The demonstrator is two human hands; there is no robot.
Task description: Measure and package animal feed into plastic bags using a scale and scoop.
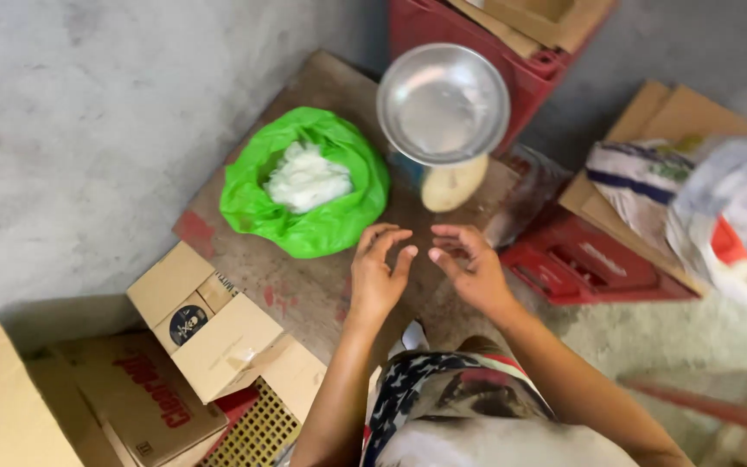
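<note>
- Over a worn wooden board, left hand and right hand hover close together, fingers loosely curled, grasping nothing.
- Just beyond them stands a metal bowl.
- Left of the bowl, a green bag holds white stuff.

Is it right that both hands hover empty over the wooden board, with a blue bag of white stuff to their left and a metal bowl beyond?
Not quite: the head view shows the bag is green, not blue. The rest holds: left hand, right hand, wooden board, metal bowl.
</note>
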